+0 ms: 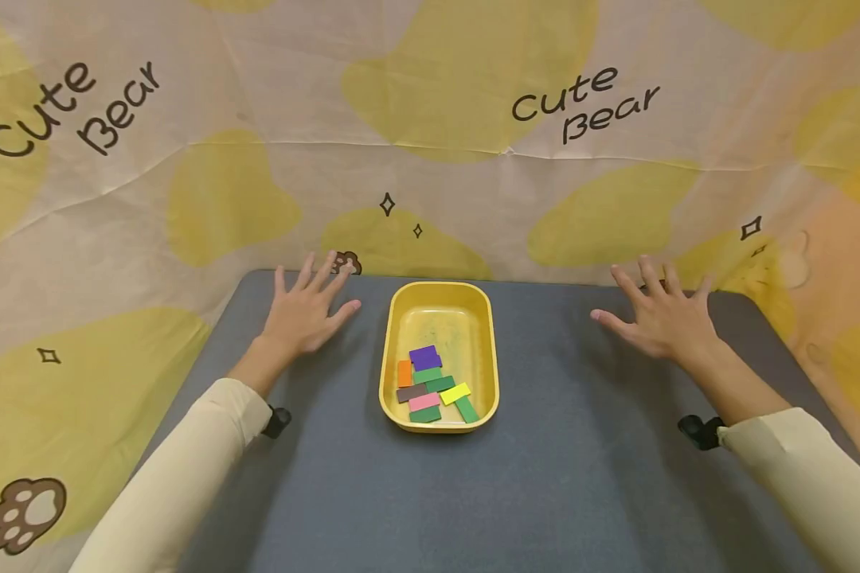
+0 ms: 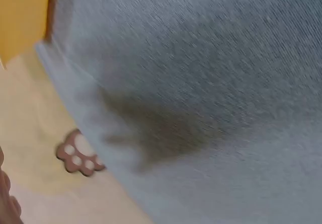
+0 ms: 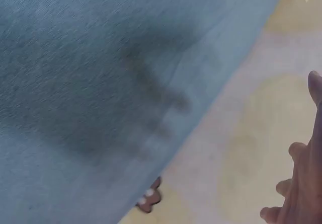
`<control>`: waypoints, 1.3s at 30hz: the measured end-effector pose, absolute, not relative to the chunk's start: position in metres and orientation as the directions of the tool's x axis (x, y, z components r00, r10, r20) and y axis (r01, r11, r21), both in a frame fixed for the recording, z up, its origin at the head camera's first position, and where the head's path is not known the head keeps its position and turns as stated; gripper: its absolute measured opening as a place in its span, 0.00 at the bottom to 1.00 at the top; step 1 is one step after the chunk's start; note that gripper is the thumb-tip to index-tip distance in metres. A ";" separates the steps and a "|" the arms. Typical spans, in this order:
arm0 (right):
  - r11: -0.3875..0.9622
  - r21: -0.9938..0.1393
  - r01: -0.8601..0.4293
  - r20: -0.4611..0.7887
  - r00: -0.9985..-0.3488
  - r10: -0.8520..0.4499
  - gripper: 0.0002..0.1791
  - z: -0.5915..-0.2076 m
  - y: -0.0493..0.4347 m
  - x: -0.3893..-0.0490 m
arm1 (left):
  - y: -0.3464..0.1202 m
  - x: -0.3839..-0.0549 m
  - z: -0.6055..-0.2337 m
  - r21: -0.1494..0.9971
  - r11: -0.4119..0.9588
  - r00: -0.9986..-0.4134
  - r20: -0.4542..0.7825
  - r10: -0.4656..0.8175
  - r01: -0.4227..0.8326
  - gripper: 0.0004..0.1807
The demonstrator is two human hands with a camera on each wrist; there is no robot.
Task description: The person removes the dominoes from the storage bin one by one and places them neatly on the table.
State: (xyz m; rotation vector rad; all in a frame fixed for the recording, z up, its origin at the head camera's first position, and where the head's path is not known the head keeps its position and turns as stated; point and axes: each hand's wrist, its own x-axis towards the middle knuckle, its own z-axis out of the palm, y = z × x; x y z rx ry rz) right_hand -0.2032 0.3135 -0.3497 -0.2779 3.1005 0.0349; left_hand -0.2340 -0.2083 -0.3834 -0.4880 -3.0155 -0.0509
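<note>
A yellow tray (image 1: 440,294) stands on the table between my two hands. Inside its near half lie several small flat blocks: purple (image 1: 423,356), orange (image 1: 404,373), yellow (image 1: 455,393), pink (image 1: 424,402), dark brown (image 1: 412,392) and several green ones (image 1: 467,409). To the left of the tray, my left hand (image 1: 302,313) hovers over the table with its fingers spread, holding nothing. My right hand (image 1: 662,318), also spread and holding nothing, is off to the right, farther from the tray. Only its fingers (image 3: 297,156) and edge show in the right wrist view.
The grey table (image 1: 545,493) carries the tray near its far edge. Behind it hangs a yellow and cream cloth (image 1: 459,183) printed with bear paws and lettering. Shadows of both hands fall on the tabletop. A black wrist strap piece (image 1: 701,432) shows below the right sleeve.
</note>
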 end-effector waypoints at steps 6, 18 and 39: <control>0.969 -0.017 -0.248 -0.040 -0.968 -0.248 0.51 -0.342 0.289 -0.201 | -0.185 -0.226 -0.380 0.020 0.892 -0.892 0.037 0.451 0.452 0.39; 0.868 -0.271 -0.417 -0.078 -0.889 -0.451 0.44 -0.331 0.248 -0.197 | -0.159 -0.212 -0.382 0.109 0.806 -0.791 -0.153 0.592 0.582 0.41; 0.588 -0.705 -0.396 -0.198 -0.686 -0.700 0.36 -0.325 0.177 -0.201 | -0.161 -0.211 -0.393 0.158 0.786 -0.770 -0.161 0.618 0.598 0.34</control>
